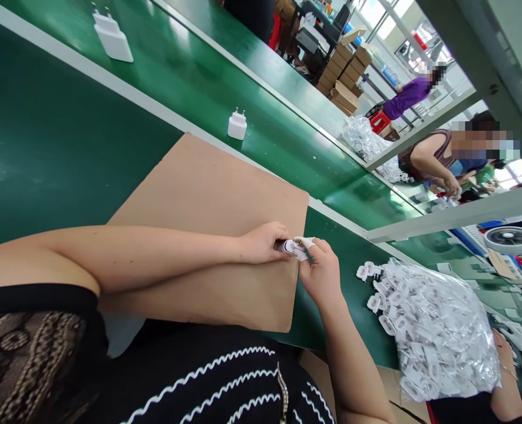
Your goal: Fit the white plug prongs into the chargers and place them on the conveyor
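My left hand point(265, 242) is closed round one end of a small white plastic piece point(293, 248), like a charger housing. A dark gap or part shows at the end nearest the left fingers. From the other side my right hand point(323, 270) pinches the same piece between thumb and fingers. White coverings wrap at least two of the right fingertips. Both hands are just above the right edge of a brown cardboard sheet point(225, 194). Fingers hide much of the piece, so its details cannot be made out.
Right of my hands, a clear plastic bag point(446, 330) bulges with white plastic casings, several spilling out. Beyond a pale rail, a white plug charger point(237, 124) and another charger point(113, 38) stand on the green belt point(172, 88). Co-workers sit at the right, one gloved hand point(519, 338) near the bag.
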`<state>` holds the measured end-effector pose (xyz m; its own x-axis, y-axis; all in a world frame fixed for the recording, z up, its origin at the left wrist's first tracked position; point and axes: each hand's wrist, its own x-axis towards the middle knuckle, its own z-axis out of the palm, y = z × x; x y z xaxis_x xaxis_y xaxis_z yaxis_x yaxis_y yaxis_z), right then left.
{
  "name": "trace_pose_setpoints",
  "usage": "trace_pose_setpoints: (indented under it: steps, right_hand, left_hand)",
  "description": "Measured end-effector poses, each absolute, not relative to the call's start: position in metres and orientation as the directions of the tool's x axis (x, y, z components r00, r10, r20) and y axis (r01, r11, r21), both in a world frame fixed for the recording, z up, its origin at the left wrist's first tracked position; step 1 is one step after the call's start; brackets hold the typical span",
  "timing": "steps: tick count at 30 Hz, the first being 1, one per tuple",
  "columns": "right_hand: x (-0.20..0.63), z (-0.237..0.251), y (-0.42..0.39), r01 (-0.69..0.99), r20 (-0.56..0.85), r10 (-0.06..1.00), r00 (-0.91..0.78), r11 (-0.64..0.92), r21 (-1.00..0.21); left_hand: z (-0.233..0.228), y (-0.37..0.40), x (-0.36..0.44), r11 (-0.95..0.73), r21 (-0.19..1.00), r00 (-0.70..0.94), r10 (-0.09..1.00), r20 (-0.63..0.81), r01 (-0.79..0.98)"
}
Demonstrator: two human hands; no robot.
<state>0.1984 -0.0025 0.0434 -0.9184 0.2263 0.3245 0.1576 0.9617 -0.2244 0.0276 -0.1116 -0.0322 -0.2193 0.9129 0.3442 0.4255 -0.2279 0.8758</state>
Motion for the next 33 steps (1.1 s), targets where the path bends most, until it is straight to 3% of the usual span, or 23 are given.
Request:
trace_pose_setpoints:
  steps: [4, 19, 27, 33]
  right_hand:
    - [0.1971, 0.0415, -0.0036, 0.124, 0.349, 0.204, -0.915, 0.963, -0.238]
    - [0.2006, 0.0417, -0.0038, 0.200, 0.346, 0.299, -0.889, 0.935, -0.294]
    - [0.1979, 0.0426, -0.0043, 0.182, 0.328, 0.246, -0.912, 0.960, -0.214]
    - [0.1949, 0.0433, -0.0036, 0.231, 0.268, 0.268, -0.925, 0.959, -0.162]
  left_hand:
    - [-0.0302, -0.1118, 0.0277, -0.226, 0.880, -0.211, 0.918, 0.336, 0.417]
    - [-0.0313, -0.1101, 0.0257, -0.188, 0.882, -0.196, 0.935, 0.296, 0.433]
    - [-0.0320, -0.1094, 0.0261, -0.216, 0.882, -0.190, 0.929, 0.318, 0.420]
    - [-0.0291, -0.1117, 0.0275, -0.216, 0.875, -0.210, 0.920, 0.331, 0.434]
